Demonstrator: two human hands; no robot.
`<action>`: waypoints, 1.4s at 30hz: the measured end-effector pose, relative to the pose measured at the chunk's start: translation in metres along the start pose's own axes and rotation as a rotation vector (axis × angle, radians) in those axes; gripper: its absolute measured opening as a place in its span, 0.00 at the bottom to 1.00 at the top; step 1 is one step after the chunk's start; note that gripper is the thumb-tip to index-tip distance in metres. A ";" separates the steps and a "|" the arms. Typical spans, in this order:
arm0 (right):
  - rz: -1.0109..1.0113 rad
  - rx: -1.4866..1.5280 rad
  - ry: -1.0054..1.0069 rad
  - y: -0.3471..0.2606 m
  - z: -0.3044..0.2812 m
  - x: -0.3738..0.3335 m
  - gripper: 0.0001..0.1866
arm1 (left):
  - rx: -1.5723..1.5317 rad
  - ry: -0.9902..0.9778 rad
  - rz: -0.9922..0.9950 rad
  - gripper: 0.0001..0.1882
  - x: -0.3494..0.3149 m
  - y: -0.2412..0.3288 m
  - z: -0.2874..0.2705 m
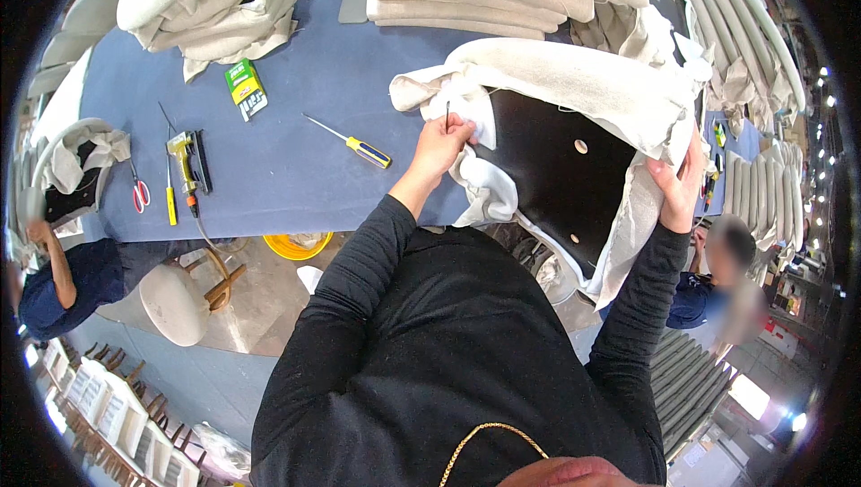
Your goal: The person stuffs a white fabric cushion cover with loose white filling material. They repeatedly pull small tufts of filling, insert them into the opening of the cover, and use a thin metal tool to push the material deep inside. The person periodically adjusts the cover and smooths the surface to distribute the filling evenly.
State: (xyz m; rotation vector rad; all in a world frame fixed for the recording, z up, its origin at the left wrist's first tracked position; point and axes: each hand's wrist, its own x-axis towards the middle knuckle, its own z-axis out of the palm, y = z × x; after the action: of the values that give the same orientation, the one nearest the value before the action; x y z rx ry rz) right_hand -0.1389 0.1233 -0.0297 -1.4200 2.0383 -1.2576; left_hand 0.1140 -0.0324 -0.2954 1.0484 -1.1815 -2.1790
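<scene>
The black moulded seat panel [547,173], half wrapped in loose beige upholstery fabric [574,74], is lying tilted over the near edge of the blue-covered worktable [296,155], and we are seeing it from the head camera. Our left hand [441,142] is pinching the fabric at the panel's left corner, a thin dark pin [447,113] standing up from its fingers. Our right hand [680,184] is gripping the panel's fabric-covered right edge. We are seeing open table left of the panel, holding a yellow-handled screwdriver [354,143], a yellow staple gun [188,162], a small green box [245,88] and red-handled scissors [140,191]. A yellow bucket [297,245] is sitting below the table's edge; we cannot tell what is inside.
</scene>
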 end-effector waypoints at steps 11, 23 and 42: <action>-0.006 -0.016 0.062 -0.002 -0.003 -0.024 0.57 | 0.125 -0.089 -0.083 0.19 -0.035 0.046 -0.035; -0.013 -0.015 0.044 -0.015 0.009 -0.013 0.55 | 0.228 -0.115 -0.026 0.16 -0.015 0.013 -0.020; -0.159 0.099 -0.055 -0.026 0.008 -0.008 0.51 | 0.437 0.065 0.042 0.10 -0.018 0.015 -0.067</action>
State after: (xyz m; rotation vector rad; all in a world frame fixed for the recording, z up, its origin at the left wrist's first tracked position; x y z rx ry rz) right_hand -0.1155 0.1238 -0.0139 -1.5775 1.8316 -1.3472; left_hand 0.1780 -0.0621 -0.2988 1.2400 -1.6782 -1.8797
